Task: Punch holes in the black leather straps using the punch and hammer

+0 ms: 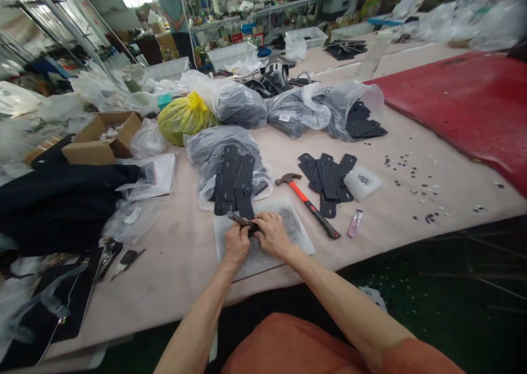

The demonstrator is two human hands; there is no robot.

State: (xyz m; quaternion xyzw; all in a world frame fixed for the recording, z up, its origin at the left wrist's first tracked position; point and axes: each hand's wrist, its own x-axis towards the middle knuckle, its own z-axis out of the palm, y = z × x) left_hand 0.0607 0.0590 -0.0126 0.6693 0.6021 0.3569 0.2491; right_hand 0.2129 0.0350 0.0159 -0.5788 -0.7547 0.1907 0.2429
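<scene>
My left hand (pixel 237 243) and my right hand (pixel 272 234) meet over a pale square board (pixel 302 234) near the table's front edge. Between them they grip a dark strip (pixel 239 219), its far end sticking out past my left fingers. Just beyond the board, a stack of black strips (pixel 234 176) lies partly on a clear plastic bag. A hammer (pixel 307 201) with a red and black handle rests right of the board. More black strips (pixel 329 176) are piled behind it, next to a small translucent bag (pixel 363 183). A pink tool (pixel 354 223) lies farther right.
Filled plastic bags (pixel 241 105) and a yellow bag (pixel 185 118) line the back. An open carton (pixel 102 138) and dark cloth (pixel 61 204) are at left. Small black pieces (pixel 411 172) lie scattered at right, near a red sheet (pixel 461 99). A person (pixel 175 17) stands in the background.
</scene>
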